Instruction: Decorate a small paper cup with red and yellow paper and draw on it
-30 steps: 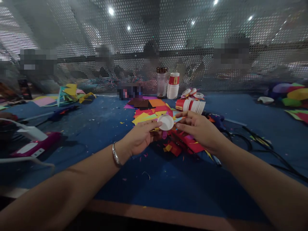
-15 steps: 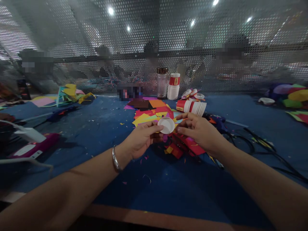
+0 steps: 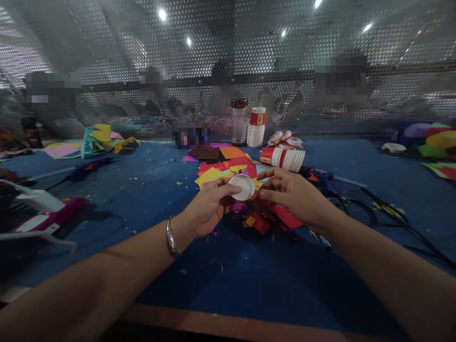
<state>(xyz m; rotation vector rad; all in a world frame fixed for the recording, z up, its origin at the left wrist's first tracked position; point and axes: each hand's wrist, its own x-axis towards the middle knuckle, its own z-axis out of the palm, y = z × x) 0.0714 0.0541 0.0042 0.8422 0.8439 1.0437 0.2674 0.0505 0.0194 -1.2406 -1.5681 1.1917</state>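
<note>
A small white round piece, like a paper cup's base (image 3: 243, 187), is held between the thumb and fingers of my left hand (image 3: 213, 204). Some purple shows just under it. My right hand (image 3: 285, 192) is beside its right edge, fingers curved and apart, with nothing visible in them. Behind and below the hands lie coloured paper sheets (image 3: 213, 175) and red paper pieces (image 3: 261, 222). A row of nested paper cups (image 3: 285, 158) lies on its side just beyond my right hand.
On the blue table (image 3: 142, 204) are a glass jar (image 3: 239, 123), upright stacked cups (image 3: 256, 128), a glue gun with black cables (image 3: 322, 180) at right, another glue gun (image 3: 89, 168), and a magenta power strip (image 3: 67, 213) at left. A perforated metal screen stands behind.
The white round piece has shifted slightly left with my left hand and turned a little. My right hand has stayed nearly in place.
</note>
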